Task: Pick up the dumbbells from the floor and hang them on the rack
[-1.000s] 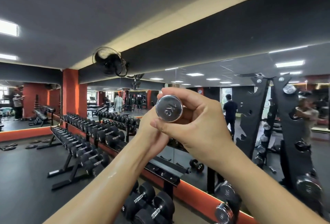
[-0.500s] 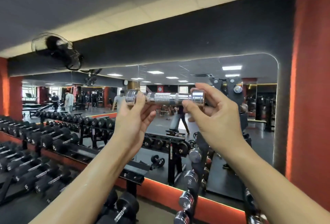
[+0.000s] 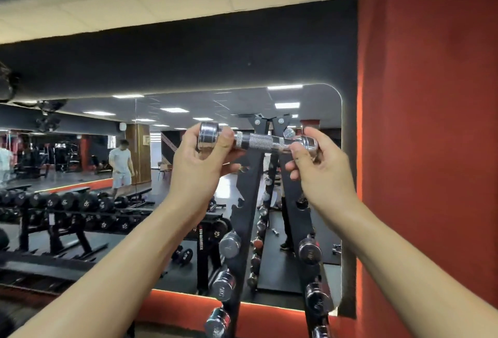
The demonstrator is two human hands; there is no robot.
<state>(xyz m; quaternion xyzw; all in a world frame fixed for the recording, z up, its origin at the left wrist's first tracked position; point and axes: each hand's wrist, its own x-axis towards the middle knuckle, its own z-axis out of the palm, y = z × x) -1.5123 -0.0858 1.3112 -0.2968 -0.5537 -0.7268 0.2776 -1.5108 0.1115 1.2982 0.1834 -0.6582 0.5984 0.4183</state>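
Gripping the chrome dumbbell (image 3: 262, 141) by its heads, left hand (image 3: 199, 168) and right hand (image 3: 323, 173) hold it, apparently just before the rack (image 3: 248, 189).

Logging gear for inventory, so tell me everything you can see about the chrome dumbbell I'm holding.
The chrome dumbbell is shiny metal: two round heads joined by a knurled handle with smooth bands. It lies nearly level, right end slightly lower, in front of the top of the black rack. The left hand grips its left head; the right hand pinches its right head. Whether it touches the rack is unclear.
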